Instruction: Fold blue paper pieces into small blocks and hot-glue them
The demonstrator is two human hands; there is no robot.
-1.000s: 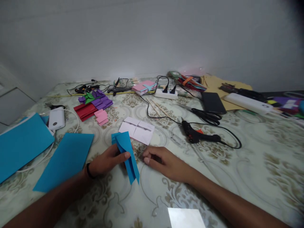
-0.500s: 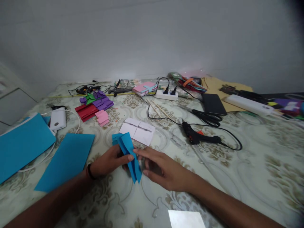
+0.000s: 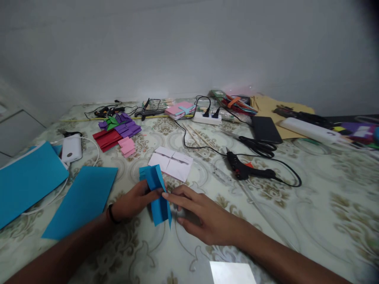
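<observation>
Left hand (image 3: 134, 202) pinches creased bright-blue paper piece (image 3: 160, 213), just nearside of white folded-paper rectangle (image 3: 177, 167). Right hand (image 3: 205, 215) half-spread, fingertip at flap edge — contact likely, too small to confirm. Step reads as crease work — next move calls for steady left pinch, light right fingertip.

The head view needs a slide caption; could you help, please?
Left hand holds folded blue paper; right hand at its edge.

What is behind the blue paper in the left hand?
White paper shows; the blue paper covers part of its near edge. The left hand is partly hidden there.
</observation>
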